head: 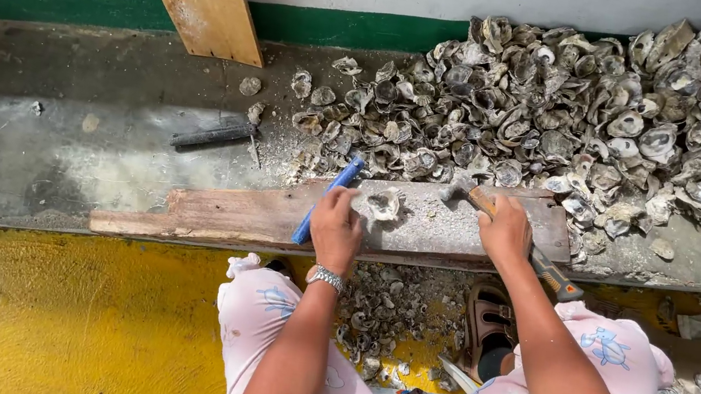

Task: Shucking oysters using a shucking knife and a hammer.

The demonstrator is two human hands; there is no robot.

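Bare forearms, gripped hammer (wooden-handled), rough shell

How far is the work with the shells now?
Done: broken shell pieces lie on the floor between the legs. In hand: the left hand steadies one oyster shell and a blue tool on the wooden plank; the right hand holds a hammer. Left: the large shell pile.

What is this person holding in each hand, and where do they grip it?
The right hand grips a wooden-handled hammer mid-handle. The left hand pins a grey oyster shell by its edge on the worn wooden plank.
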